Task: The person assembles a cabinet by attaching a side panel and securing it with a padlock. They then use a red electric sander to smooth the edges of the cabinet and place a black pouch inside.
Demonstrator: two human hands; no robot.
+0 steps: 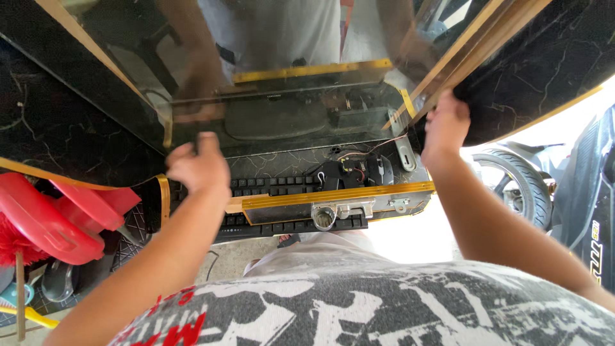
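We see a glass panel [282, 115] lying over the cabinet [57, 128], a keyboard [275, 186] beneath its near edge. Our left hand [200, 168] rests on the panel; our right hand [445, 125] grips its right edge. A stool [57, 218] sits left, a motorcycle [576, 186] right.

The person wears a grey T-shirt [384, 307] with a bold white and black print, red lettering at its near left. Both forearms are bare, with no sleeves, gloves, rings or watch on the left hand [200, 168] or right hand [445, 127].
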